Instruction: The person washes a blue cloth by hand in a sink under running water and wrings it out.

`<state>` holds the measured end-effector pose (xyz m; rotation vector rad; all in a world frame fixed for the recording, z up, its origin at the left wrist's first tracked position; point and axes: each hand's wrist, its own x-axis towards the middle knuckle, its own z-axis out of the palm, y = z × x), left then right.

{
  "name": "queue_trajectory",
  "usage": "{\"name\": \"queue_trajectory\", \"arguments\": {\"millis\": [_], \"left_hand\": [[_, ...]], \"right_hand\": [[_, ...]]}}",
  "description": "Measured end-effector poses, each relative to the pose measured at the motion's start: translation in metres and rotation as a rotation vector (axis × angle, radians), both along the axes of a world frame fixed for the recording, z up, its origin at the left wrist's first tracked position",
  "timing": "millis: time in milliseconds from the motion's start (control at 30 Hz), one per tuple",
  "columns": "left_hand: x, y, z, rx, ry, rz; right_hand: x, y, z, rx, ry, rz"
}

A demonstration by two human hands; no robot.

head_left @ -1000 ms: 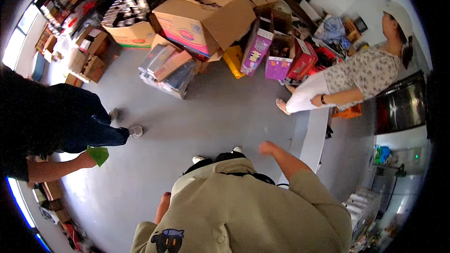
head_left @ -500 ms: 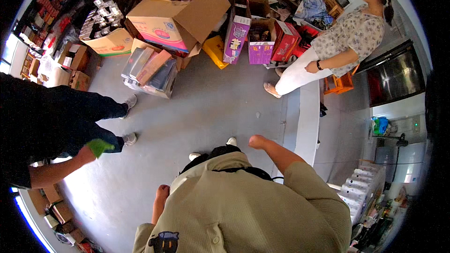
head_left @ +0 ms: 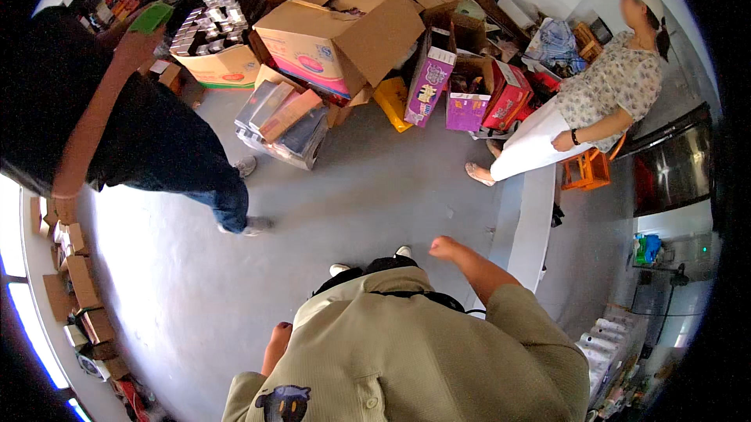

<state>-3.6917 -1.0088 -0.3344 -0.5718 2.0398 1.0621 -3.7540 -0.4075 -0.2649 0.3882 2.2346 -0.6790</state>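
My right hand is held out over the grey floor, a little right of my shoes. Its fingers are curled into a fist, and nothing shows in them. Lower down, beside my khaki shirt, is my left hand; it looks curled closed, with nothing seen in it. Neither hand touches any goods. Ahead on the floor lies a plastic-wrapped bundle of flat boxes, behind it a large open cardboard box.
A person in dark clothes at left raises a green cloth. Another person stands at right by a low ledge. Purple cartons, a yellow bag and an orange crate stand around. Boxes line the left wall.
The person in dark clothes has stepped toward the stacked boxes, lifting the green cloth. My view has shifted slightly left, so the goods sit further right. My hands keep nearly the same pose.
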Motion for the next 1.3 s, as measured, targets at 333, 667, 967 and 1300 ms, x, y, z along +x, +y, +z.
{"name": "queue_trajectory", "arguments": {"millis": [333,667,967,1300], "left_hand": [[-0.041,0.044,0.087,-0.064,-0.022,-0.081],[-0.025,0.012,0.044,-0.166,-0.03,-0.141],[-0.037,0.014,0.053,-0.177,-0.064,-0.171],[-0.046,0.008,0.037,-0.19,-0.044,-0.383]], "right_hand": [[-0.006,-0.004,0.009,-0.092,-0.01,-0.124],[-0.003,-0.006,0.012,-0.074,-0.005,-0.084],[-0.022,-0.018,0.014,-0.037,-0.01,0.018],[-0.023,-0.023,0.014,0.006,-0.016,0.019]]}}
